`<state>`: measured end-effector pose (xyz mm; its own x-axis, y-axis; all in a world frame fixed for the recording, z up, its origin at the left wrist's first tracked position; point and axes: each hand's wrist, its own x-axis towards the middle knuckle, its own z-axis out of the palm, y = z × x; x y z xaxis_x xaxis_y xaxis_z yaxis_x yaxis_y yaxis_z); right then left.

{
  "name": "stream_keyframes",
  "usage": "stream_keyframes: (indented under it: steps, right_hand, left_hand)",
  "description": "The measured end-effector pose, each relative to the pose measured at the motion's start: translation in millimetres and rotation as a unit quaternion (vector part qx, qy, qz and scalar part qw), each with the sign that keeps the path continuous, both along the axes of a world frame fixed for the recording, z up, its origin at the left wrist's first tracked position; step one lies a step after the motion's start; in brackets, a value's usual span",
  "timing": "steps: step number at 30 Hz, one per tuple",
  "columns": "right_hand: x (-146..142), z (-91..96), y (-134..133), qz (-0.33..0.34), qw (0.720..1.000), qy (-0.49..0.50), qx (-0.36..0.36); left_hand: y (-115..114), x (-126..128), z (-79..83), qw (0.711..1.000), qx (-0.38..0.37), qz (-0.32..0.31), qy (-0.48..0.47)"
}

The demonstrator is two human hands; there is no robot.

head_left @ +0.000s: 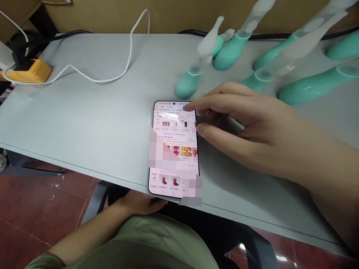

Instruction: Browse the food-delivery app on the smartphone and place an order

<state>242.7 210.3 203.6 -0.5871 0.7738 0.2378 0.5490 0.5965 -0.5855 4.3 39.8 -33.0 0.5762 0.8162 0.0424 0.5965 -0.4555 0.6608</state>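
Observation:
A smartphone lies face up on the grey table near its front edge. Its lit screen shows rows of drink and food pictures; some of it is blurred out. Over the phone's upper right corner is my right hand, its index fingertip at the screen and its thumb by the right edge. The fingers are apart and hold nothing. My left hand rests low by my lap, just below the table edge. Most of its fingers are hidden. Beyond the phone stands a teal squeeze bulb with a clear neck and whitish tip.
Several more teal bulbs with clear necks stand or lean at the back right. A white cable winds across the table from an orange power strip at the left. Cardboard lines the back.

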Motion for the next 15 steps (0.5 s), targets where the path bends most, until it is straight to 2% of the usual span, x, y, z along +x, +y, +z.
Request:
stream_keyframes:
  steps: [15]
  right_hand:
    - [-0.3, 1.0, -0.8, 0.007, 1.0, 0.002, -0.018]
  left_hand:
    - [-0.1, -0.3, 0.2, 1.0, -0.007, -0.001, -0.008]
